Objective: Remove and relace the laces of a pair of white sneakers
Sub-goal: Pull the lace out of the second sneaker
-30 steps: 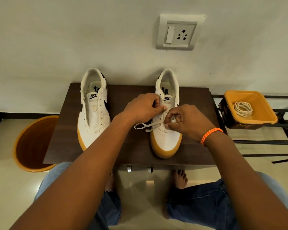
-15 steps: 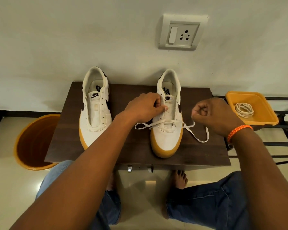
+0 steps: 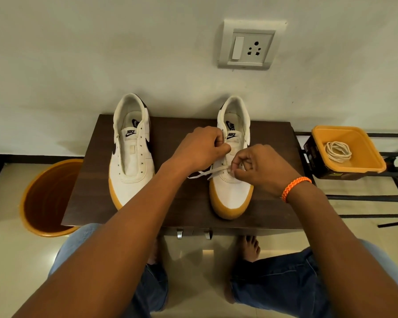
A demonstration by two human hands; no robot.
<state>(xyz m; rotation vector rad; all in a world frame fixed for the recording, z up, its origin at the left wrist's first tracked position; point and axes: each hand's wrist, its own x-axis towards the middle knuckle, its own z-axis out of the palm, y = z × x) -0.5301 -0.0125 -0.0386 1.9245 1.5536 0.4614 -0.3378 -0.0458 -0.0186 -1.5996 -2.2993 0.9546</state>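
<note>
Two white sneakers with gum soles stand on a dark wooden table (image 3: pixel 175 210), toes toward me. The left sneaker (image 3: pixel 131 154) has no lace and its eyelets are bare. The right sneaker (image 3: pixel 232 189) carries a white lace (image 3: pixel 202 174) across its lowest eyelets, with a loose end trailing left. My left hand (image 3: pixel 198 148) grips the right sneaker's upper left edge beside the tongue. My right hand (image 3: pixel 260 167) pinches the lace over the lower eyelets. A coiled white lace (image 3: pixel 338 151) lies in an orange tray.
The orange tray (image 3: pixel 363 143) sits on a dark box on a black metal rack (image 3: pixel 377 198) to the right. An orange bucket (image 3: pixel 44 198) stands on the floor at the left. The wall behind holds a switch and socket plate (image 3: pixel 248 45). My knees and bare feet are under the table.
My right hand pulled the lace out to the right half a second ago, then came back to the sneaker's lower eyelets. The left hand stayed on the sneaker.
</note>
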